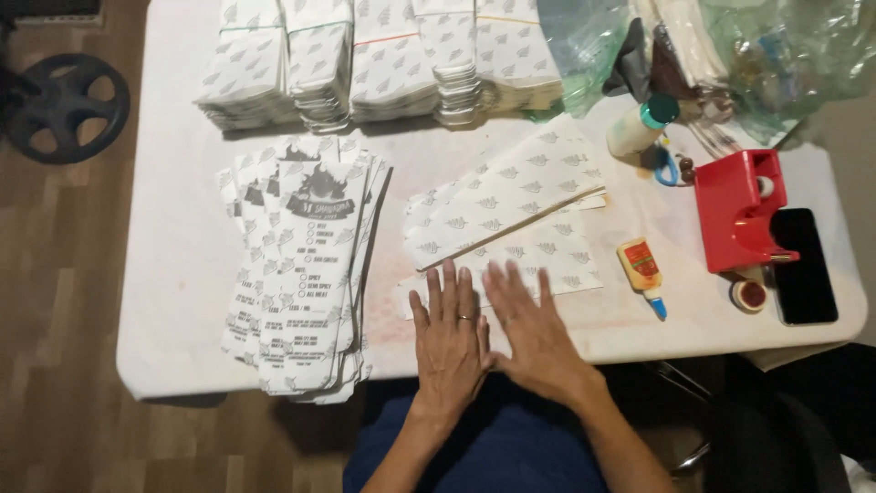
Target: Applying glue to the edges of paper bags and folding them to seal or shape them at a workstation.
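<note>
On the white table (182, 301), near its front edge, both hands lie flat and open, palms down, side by side and touching at the thumbs. The left hand (450, 342) has a ring on one finger. The right hand (537, 336) is a little tilted toward the left one. The fingertips of both hands rest on the near edge of a flat paper sheet (557, 265) printed with small grey leaf marks; neither hand grips anything. Just behind this sheet lies a loose pile of the same patterned sheets (506, 196), slanted. To the left of the hands is a fanned stack of printed paper bags (306, 274). At the far edge of the table stand rows of bundled bags (365, 59). To the right of the hands lies a small glue bottle (642, 272), and further right a red tape dispenser (737, 215) with a black phone (803, 267) just beside it.
</note>
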